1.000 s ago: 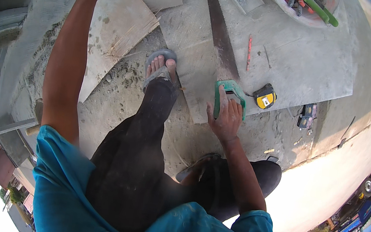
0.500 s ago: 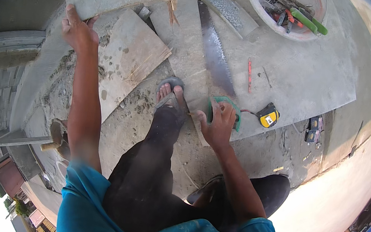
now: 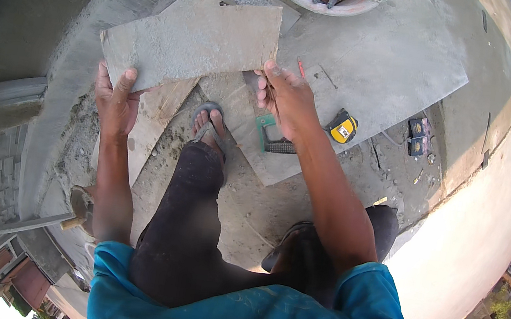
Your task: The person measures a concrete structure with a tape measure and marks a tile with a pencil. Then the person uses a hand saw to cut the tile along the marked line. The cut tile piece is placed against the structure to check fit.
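A grey, dusty plywood board (image 3: pixel 194 40) is held up in front of me between both hands. My left hand (image 3: pixel 118 101) grips its lower left corner, with the thumb on the upper face. At the right end, my right hand (image 3: pixel 289 102) pinches the splintered lower corner; its fingertips are partly hidden. Below that hand lies a handsaw with a green handle (image 3: pixel 264 128), its blade mostly covered by the board and hand. Just right of the right wrist sits a yellow and black tape measure (image 3: pixel 342 127). A red pencil (image 3: pixel 301 68) lies beyond the right hand.
A round white tub (image 3: pixel 329 3) of tools, with green handles showing, stands at the far side. Under everything lies a large grey sheet (image 3: pixel 393 61). Another broken board (image 3: pixel 165 104) rests near my left foot. A dark patterned pack (image 3: pixel 419 137) lies by the wall at right.
My right hand has left the saw handle and taken hold of the board's right end. The left hand has brought the board nearer, its thumb now on top.
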`<action>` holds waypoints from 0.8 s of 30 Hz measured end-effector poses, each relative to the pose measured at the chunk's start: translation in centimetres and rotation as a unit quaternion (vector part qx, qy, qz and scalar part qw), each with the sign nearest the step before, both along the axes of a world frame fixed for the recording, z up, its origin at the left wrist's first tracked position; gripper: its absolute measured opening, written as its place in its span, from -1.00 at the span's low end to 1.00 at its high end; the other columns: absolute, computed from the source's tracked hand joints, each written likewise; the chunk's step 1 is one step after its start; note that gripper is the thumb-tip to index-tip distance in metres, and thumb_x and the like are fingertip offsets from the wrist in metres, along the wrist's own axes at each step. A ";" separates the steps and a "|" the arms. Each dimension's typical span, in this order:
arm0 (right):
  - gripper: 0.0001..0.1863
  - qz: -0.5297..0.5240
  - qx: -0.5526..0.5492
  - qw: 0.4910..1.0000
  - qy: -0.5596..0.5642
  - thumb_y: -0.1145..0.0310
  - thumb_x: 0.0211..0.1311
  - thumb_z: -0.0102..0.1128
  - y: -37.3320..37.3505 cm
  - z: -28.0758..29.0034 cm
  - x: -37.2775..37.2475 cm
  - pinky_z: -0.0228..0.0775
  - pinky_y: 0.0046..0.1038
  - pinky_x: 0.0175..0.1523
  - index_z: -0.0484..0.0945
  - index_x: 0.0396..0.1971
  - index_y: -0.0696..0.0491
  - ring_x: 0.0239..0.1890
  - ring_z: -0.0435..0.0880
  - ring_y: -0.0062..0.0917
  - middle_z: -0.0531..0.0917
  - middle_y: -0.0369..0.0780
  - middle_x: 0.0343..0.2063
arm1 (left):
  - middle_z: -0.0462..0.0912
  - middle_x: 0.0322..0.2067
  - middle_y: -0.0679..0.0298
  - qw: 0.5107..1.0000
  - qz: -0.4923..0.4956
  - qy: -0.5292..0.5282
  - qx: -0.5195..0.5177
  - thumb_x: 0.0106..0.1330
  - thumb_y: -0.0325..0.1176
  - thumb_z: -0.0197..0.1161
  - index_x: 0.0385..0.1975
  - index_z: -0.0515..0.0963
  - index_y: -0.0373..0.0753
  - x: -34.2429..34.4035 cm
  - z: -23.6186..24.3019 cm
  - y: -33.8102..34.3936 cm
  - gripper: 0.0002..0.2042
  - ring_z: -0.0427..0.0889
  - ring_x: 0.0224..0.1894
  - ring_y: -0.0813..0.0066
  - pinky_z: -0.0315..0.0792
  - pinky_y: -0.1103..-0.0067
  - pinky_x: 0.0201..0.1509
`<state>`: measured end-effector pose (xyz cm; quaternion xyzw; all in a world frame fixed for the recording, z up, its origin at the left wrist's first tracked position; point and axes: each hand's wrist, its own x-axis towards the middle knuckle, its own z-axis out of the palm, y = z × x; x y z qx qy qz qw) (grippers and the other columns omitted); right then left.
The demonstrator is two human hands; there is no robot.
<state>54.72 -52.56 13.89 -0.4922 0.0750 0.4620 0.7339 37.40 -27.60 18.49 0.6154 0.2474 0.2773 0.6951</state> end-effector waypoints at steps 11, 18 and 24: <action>-0.67 0.014 0.177 0.984 0.035 0.09 0.48 0.24 -5.3 7.1 0.0 0.28 -0.59 -0.42 0.50 -0.20 0.07 -0.53 0.42 -0.68 0.49 -0.37 -0.48 | 0.53 0.22 -0.05 0.982 -0.134 0.110 -0.074 0.40 -0.47 0.34 0.37 0.24 -0.40 -1.6 14.7 -4.8 -0.40 0.61 0.21 0.12 0.69 0.22 0.17; -0.78 -0.093 0.159 0.983 -0.015 0.28 0.39 0.29 -6.9 11.0 -0.1 0.21 -0.58 -0.58 0.58 -0.24 0.14 -0.60 0.45 -0.68 0.58 -0.31 -0.44 | 0.59 0.15 -0.08 0.982 -0.112 0.149 0.016 0.43 -0.43 0.32 0.31 0.33 -0.45 -2.6 19.3 -10.8 -0.49 0.64 0.18 0.12 0.67 0.30 0.22; -0.81 -0.056 0.160 0.986 0.011 0.31 0.39 0.28 -6.5 10.6 -0.9 0.17 -0.58 -0.58 0.59 -0.22 0.14 -0.62 0.41 -0.69 0.57 -0.31 -0.44 | 0.64 0.06 -0.10 0.962 -0.105 0.206 0.143 0.43 -0.38 0.34 0.22 0.44 -0.46 -5.5 21.3 -14.1 -0.55 0.67 0.13 0.15 0.62 0.29 0.26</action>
